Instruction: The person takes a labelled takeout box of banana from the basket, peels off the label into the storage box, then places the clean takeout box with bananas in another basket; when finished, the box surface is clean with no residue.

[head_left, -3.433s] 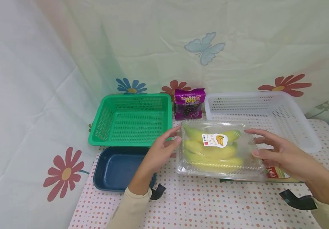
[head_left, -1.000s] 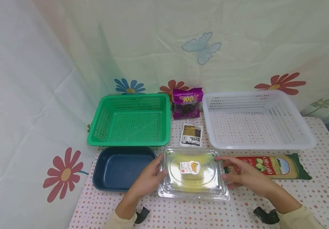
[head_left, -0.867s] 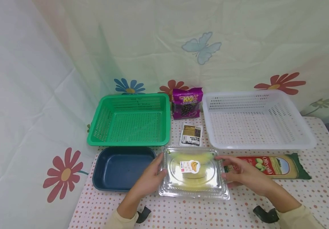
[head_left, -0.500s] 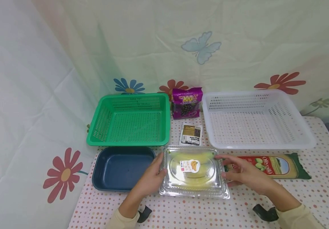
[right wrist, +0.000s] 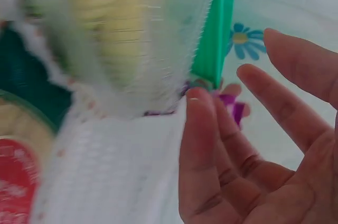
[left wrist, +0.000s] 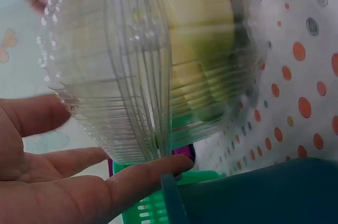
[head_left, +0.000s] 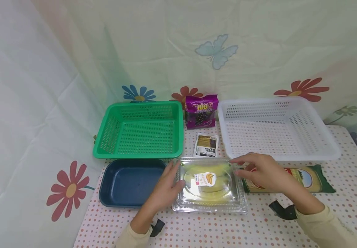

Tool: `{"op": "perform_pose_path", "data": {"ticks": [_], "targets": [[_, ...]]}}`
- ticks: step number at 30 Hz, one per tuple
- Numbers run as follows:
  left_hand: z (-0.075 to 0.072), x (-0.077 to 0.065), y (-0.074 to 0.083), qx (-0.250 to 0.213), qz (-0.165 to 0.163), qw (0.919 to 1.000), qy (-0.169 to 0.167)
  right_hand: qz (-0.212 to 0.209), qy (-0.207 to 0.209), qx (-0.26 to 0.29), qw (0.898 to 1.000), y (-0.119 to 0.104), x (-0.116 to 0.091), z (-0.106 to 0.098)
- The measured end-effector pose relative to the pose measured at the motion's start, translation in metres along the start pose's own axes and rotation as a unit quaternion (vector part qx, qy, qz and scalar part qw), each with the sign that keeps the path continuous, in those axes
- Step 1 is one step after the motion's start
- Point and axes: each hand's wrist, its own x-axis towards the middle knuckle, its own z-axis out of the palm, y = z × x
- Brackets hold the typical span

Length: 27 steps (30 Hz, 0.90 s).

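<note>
- We see the clear clamshell box of bananas (head_left: 210,184) lying flat on the dotted surface (head_left: 215,229), its lid closed, a banana sticker on top and yellow bananas showing through the plastic.
- Our left hand (head_left: 166,187) lies against the box's left edge with fingers straight and relaxed; this grip is open and clasps nothing. The left wrist view shows the fingers (left wrist: 142,174) stretched along the ribbed side of the box (left wrist: 148,65), touching it.
- Our right hand (head_left: 260,172) is at the box's upper right corner, fingers loosely spread, fingertips just beside the rim; whether they touch it we cannot tell. This grip is open too, as the right wrist view shows, with the fingers (right wrist: 203,139) apart and the blurred box (right wrist: 127,34) beyond them.
- The box sits between the two hands, held by neither.
- The dark blue tray (head_left: 105,191) is just left of the box.
- The green basket (head_left: 102,146) stands behind the tray, and the white basket (head_left: 327,144) stands behind the right hand.
- Between the baskets a purple snack bag (head_left: 201,111) stands upright, and a small flat packet (head_left: 205,146) lies just behind the box.
- A green and red packet (head_left: 308,177) lies right of the box, partly under the right hand.
</note>
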Motion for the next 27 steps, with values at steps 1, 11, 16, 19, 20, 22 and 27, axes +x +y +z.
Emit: {"op": "perform_pose_path", "data": {"ticks": [1, 11, 16, 19, 20, 22, 27], "targets": [[0.000, 0.001, 0.000, 0.003, -0.001, 1.0000, 0.000, -0.004, -0.003, -0.002, 1.000, -0.005, 0.005, -0.001], [0.001, 0.018, 0.004, 0.051, -0.009, 0.9984, -0.023, -0.067, -0.117, 0.020, 0.991, -0.033, 0.068, 0.017], [0.003, 0.021, 0.007, 0.085, -0.022, 0.9947, -0.055, -0.099, -0.144, -0.012, 0.984, -0.039, 0.090, 0.035], [0.004, 0.020, 0.007, 0.101, -0.023, 0.9924, -0.067, -0.106, -0.150, -0.022, 0.983, -0.043, 0.098, 0.043], [0.005, 0.020, 0.007, 0.102, -0.022, 0.9922, -0.069, -0.105, -0.152, -0.019, 0.983, -0.045, 0.099, 0.045], [0.005, 0.019, 0.007, 0.104, -0.022, 0.9919, -0.070, -0.099, -0.155, -0.015, 0.983, -0.049, 0.101, 0.048], [0.008, 0.018, 0.004, 0.106, -0.016, 0.9920, -0.067, -0.049, -0.152, -0.017, 0.987, -0.056, 0.101, 0.055]]}}
